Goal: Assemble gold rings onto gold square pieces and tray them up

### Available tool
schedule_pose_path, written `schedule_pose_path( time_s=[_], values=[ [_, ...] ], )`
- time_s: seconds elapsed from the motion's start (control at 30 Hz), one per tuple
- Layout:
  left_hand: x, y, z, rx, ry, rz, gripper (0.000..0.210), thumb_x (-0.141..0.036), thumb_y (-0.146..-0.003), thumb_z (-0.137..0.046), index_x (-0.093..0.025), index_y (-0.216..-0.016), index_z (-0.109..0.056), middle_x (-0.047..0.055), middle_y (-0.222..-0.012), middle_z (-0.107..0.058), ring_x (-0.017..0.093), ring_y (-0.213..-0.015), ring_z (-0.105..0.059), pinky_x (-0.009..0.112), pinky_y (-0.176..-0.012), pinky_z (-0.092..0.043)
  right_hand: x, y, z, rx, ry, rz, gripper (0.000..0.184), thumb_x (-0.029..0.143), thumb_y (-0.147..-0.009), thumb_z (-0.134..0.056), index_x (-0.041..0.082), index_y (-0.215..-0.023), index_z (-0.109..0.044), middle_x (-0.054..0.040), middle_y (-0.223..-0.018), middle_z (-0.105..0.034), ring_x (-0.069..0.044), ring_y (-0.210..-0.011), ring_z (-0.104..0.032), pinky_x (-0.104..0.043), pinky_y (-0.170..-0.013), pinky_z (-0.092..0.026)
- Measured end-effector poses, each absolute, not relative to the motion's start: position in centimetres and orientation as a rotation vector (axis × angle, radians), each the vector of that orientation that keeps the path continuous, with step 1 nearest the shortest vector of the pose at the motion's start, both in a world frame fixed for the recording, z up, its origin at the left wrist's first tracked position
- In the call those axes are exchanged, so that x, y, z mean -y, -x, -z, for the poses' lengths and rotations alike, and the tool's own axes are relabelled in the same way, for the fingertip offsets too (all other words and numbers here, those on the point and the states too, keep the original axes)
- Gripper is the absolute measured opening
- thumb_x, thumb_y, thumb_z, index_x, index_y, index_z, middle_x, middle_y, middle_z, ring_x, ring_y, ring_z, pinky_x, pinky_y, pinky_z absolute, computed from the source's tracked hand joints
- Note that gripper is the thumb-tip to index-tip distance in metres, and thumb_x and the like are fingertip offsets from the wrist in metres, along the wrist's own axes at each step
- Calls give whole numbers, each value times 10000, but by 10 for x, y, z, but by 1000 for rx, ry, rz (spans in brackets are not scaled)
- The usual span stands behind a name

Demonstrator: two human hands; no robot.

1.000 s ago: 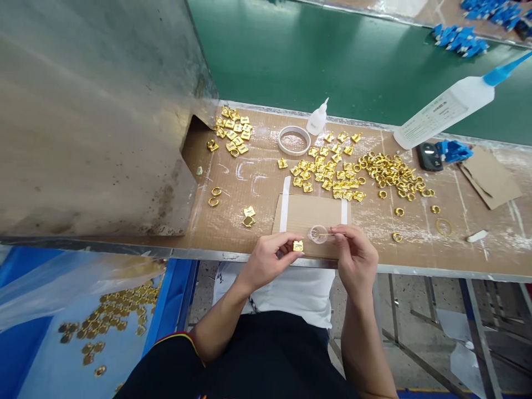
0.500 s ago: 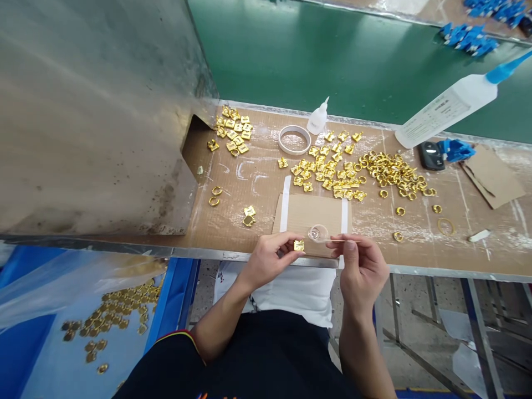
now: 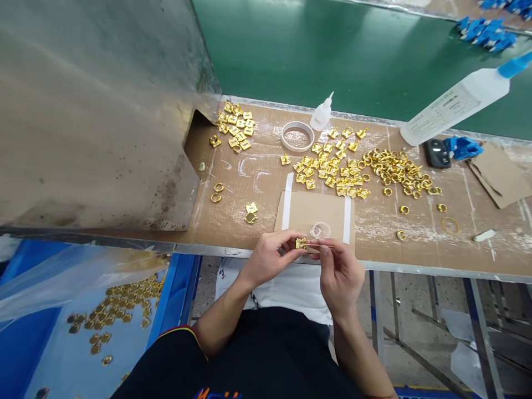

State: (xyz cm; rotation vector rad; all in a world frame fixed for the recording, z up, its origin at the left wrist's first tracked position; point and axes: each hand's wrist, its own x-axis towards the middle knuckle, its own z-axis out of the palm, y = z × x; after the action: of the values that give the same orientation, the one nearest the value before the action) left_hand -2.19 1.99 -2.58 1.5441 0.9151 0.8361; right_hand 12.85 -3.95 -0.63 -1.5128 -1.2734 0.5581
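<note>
A small square gold metal piece [image 3: 301,243] is pinched between the thumb and fingers of my left hand [image 3: 272,256], over the table's front edge. My right hand [image 3: 341,272] is closed on a thin stick [image 3: 316,245], whose tip meets the gold piece or lies right at it; which of the two I cannot tell. Just beyond my fingers a small clear dish [image 3: 325,228] rests on a cardboard pad [image 3: 315,208] with white tape along both sides. Several square gold pieces [image 3: 327,164] and a heap of gold rings [image 3: 397,169] lie farther back.
Behind the pad stand a small dropper bottle [image 3: 321,115] and a tape roll [image 3: 297,136]. A large white bottle [image 3: 455,105] leans at the right by a black device [image 3: 438,153]. A metal housing [image 3: 95,122] borders the left; below it, a blue bin [image 3: 168,302] holds gold pieces.
My right hand has moved left from beside the clear dish, bringing the stick's tip to the gold piece. My left hand stays nearly in place. The view has shifted slightly.
</note>
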Motion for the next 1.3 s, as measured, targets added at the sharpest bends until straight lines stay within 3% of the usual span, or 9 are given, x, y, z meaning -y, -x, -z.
schedule_pose_path(
  time_s=[0.5, 1.3],
  values=[
    [-19, 23, 28, -915, -1568, -843, 197, -288, -911, -697, -156, -1048, -744, 19, -755, -722, 118, -633, -649, 189, -578, -542, 38, -127, 6, 1372, 1546, -493, 137, 185, -1000, -574, 244, -986, -696, -15, -894, -815, -190, -797, -802, -287, -680, -668],
    [-19, 23, 27, -892, -1584, -864, 171, -240, -914, -685, -170, -1057, -747, 38, -840, -784, 120, -642, -692, 190, -580, -563, 37, -125, 9, 1349, 1583, -482, 123, 192, -994, -572, 238, -981, -686, -26, -869, -810, -180, -719, -792, -267, -623, -656]
  ],
)
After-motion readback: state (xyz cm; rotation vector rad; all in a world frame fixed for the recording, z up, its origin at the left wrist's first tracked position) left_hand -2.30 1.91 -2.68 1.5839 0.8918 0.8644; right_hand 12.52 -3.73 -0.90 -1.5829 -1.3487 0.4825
